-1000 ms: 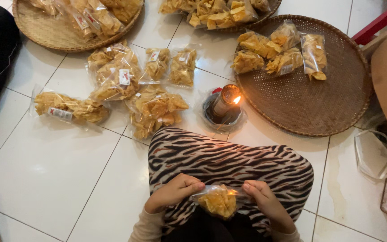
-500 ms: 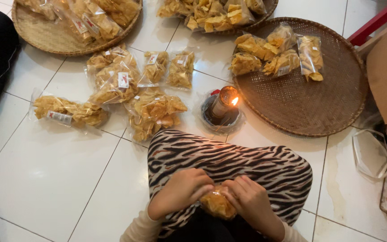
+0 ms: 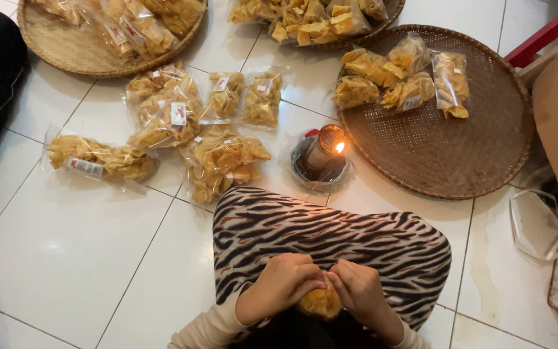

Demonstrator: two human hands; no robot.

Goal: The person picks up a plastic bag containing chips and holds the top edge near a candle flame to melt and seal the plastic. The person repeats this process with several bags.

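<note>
Head cam looking down – small bag of yellow chips [image 3: 321, 301] sits in the lap, left hand [image 3: 285, 284] and right hand [image 3: 360, 291] both closed around its top. Zebra-print fabric [image 3: 330, 239] covers the knees. Just beyond, a lit candle [image 3: 324, 147] on white floor tiles [image 3: 66, 245], woven tray [image 3: 447, 142] beside it – filled chip bags [image 3: 163, 116] scattered left.

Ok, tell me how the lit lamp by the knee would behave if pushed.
The lamp stands tall and narrow in a shallow dish, so it would likely tip. Its open flame makes a knock risky beside the plastic bags.
</note>
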